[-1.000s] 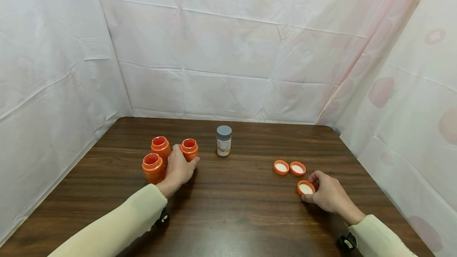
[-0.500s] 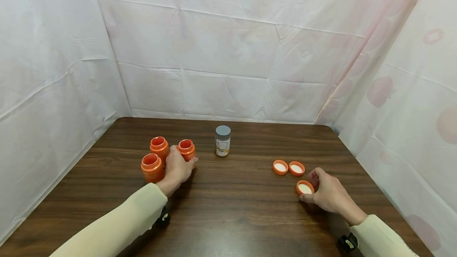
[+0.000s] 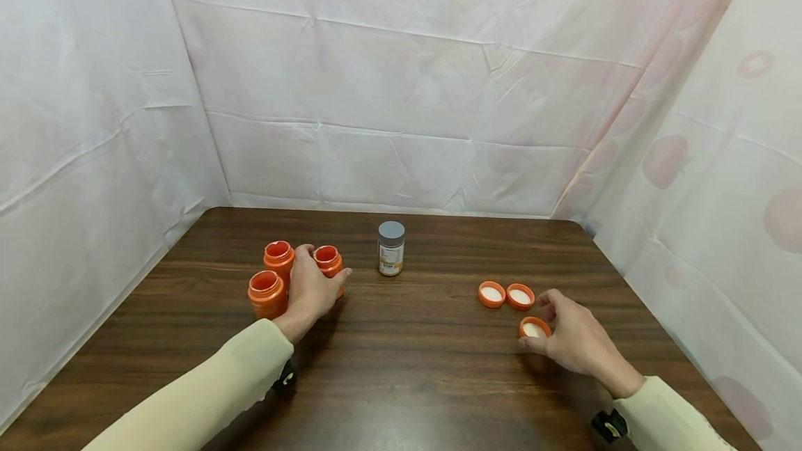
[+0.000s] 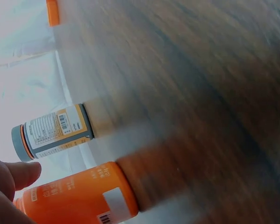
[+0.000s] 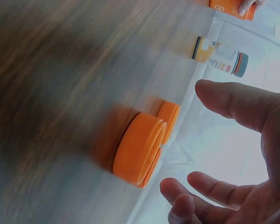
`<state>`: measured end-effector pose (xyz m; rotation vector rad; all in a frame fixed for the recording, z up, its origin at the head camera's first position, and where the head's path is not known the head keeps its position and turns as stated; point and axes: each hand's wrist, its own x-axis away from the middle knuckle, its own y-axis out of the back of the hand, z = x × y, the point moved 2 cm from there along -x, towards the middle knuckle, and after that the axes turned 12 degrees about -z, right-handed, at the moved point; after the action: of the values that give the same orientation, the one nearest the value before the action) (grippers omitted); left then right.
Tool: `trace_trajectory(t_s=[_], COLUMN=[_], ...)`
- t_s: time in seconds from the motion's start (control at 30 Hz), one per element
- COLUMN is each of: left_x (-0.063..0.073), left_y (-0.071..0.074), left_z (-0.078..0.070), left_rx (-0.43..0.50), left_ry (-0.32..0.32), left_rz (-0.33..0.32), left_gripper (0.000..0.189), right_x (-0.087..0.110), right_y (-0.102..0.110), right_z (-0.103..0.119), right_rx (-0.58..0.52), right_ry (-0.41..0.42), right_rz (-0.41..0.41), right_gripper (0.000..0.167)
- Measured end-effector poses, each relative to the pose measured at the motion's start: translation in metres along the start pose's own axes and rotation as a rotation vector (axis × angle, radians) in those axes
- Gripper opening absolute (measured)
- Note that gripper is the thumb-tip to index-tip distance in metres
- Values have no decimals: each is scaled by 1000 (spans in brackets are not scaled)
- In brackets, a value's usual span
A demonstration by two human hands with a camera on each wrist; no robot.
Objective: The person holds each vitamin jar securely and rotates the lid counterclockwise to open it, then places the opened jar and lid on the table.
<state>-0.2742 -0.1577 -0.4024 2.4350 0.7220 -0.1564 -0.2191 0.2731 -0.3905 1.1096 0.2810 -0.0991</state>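
Note:
Three uncapped orange jars stand upright at the left of the table: a rear jar, a front jar and a right-hand jar. My left hand is around the right-hand jar, its thumb lifted off the side; the left wrist view shows that thumb near the jar's neck. Three orange caps lie white liner up at the right. Beside the nearest cap my right hand is spread, with a gap between thumb and fingers in the right wrist view. The other caps touch side by side.
A grey-lidded bottle with a white and yellow label stands upright near the table's middle back. Pale printed sheeting rises behind the brown wooden table and along both sides.
The left thumb and fingers have loosened from the right-hand jar, which had shifted slightly left. The right thumb and fingers have spread away from the nearest cap. The caps stay in place.

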Motion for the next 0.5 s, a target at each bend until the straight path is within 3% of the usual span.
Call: trace_trajectory(t_s=[0.23,0.5], left_x=[0,3], left_y=[1,5], left_z=[-6,-18], left_rx=[-11,-49], left_ry=[-85,-256], left_rz=[-4,-58], left_gripper=[90,93], right_x=[3,5], right_y=[1,-1], right_z=[12,28], right_rx=[-23,-37], right_ry=[29,116], right_rz=[-21,-119], right_gripper=[69,53])
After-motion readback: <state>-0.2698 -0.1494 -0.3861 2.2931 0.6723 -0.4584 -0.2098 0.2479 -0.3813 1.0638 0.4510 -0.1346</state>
